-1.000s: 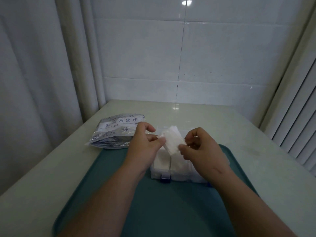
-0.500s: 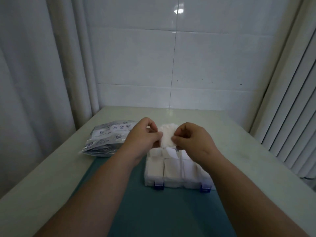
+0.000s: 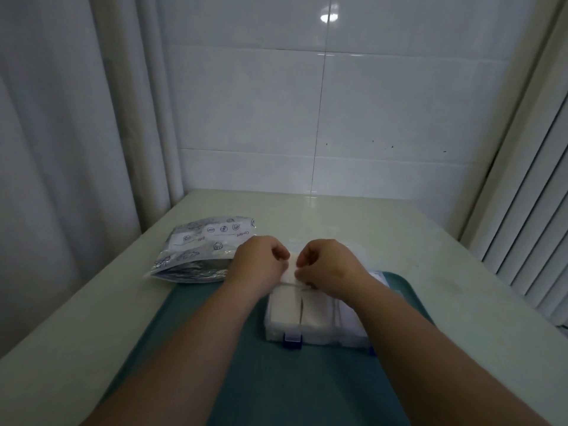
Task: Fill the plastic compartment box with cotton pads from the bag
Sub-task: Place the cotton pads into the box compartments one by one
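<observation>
A clear plastic compartment box with blue latches lies on a teal tray; its near compartments hold white cotton pads. My left hand and my right hand both pinch a white cotton pad between them, low over the far row of the box. My hands hide the far compartments. The silvery printed bag lies flat on the table to the left of my left hand.
The pale table runs back to a white tiled wall. A curtain hangs at the left and vertical blinds at the right. The tray reaches to the near edge of the view.
My two hands have carried the cotton pad away from me and down to the far row of the box, moving closer together. The view has tilted upward.
</observation>
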